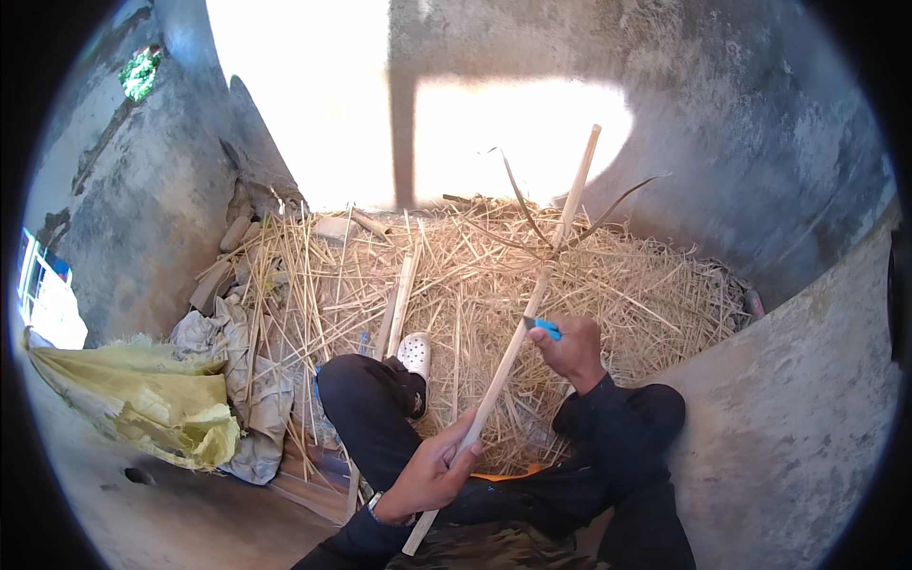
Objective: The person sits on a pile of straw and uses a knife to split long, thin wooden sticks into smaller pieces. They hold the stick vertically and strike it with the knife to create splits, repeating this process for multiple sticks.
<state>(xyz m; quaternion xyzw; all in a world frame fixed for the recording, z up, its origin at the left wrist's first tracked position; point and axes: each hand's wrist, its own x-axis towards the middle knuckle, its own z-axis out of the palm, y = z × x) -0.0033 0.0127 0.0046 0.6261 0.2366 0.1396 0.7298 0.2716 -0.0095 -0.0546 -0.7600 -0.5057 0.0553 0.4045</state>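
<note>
A long pale wooden stick (497,385), which looks like split bamboo, slants from my lap up toward the far wall. Wrapped around its lower part, my left hand (432,472) grips it above my left thigh. My right hand (573,350) is closed on a small blue-handled knife (546,329), its dark blade touching the stick about midway along. Farther up, thin curled shavings (608,211) stick out to both sides of the stick. The fingertips of my right hand are partly hidden behind the handle.
Straw-like shavings (655,294) cover the floor between concrete walls (750,123). Pale strips (403,299) lie near my white clog (414,353). At left are a torn yellow sack (142,389), grey cloth (261,418) and stones (236,234). Sunlight falls on the far wall.
</note>
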